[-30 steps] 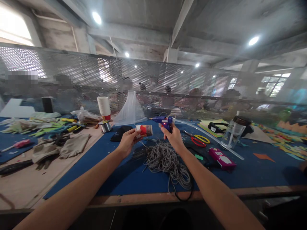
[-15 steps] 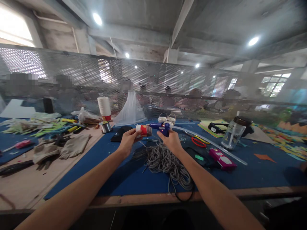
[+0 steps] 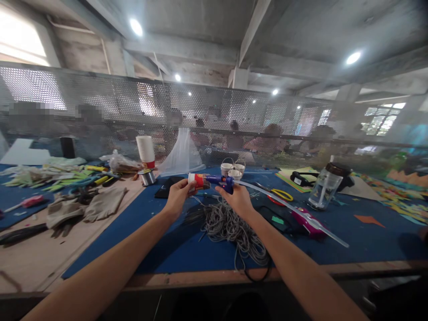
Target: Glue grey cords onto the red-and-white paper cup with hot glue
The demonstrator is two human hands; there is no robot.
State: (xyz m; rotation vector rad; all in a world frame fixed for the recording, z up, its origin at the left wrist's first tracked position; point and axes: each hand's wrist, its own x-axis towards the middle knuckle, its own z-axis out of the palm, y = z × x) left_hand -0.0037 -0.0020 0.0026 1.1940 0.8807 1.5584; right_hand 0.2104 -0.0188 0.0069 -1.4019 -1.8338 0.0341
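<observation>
Paper cup (image 3: 197, 180), red and white, lay on its side in midair, above the blue mat (image 3: 143, 249) and roughly centred before me. I had it pinched between the thumb and fingers of my left hand (image 3: 179, 196), its white end to the left. My right hand (image 3: 236, 196) was wrapped around the blue glue gun (image 3: 217, 179), whose nozzle pointed left at the cup's other end; I could not tell whether the tip touched it. A long clear glue stick (image 3: 287, 205) ran from the back of the gun and passed, in my view, across the magenta box (image 3: 310, 230). Below my right hand sat a tangle of grey cord (image 3: 224, 220). Beyond the gun stood small white cups with looped handles (image 3: 236, 171), and scissors (image 3: 282, 195) with red and yellow grips lay to the right. On the left, I saw a stack of cups (image 3: 145, 149) just behind a wire spool (image 3: 148, 177).
</observation>
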